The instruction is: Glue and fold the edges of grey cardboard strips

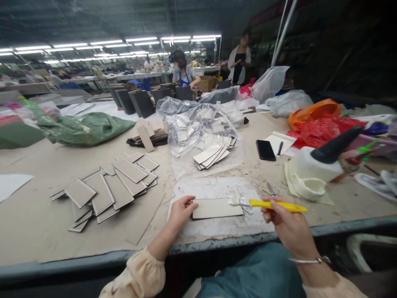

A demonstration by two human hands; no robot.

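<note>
A yellow-handled paintbrush (277, 204) is gripped in my right hand (288, 225), its bristles resting on the right end of a rectangular beige board (217, 209). The board lies flat on a white, stained sheet (217, 186) near the table's front edge. My left hand (182, 210) pinches the board's left end between thumb and fingers. To the left lies a loose pile of similar dark-edged boards (104, 192). Behind the sheet, more pieces (211, 155) spill from a clear plastic bag (176, 159).
A white container (322, 163) with a dark spout stands at right beside a cream tape roll (310, 188). A black phone (266, 150) lies behind. Red (325, 128) and green bags (87, 128) flank the table. A co-worker (182, 74) sits across, another person (240, 60) stands farther back.
</note>
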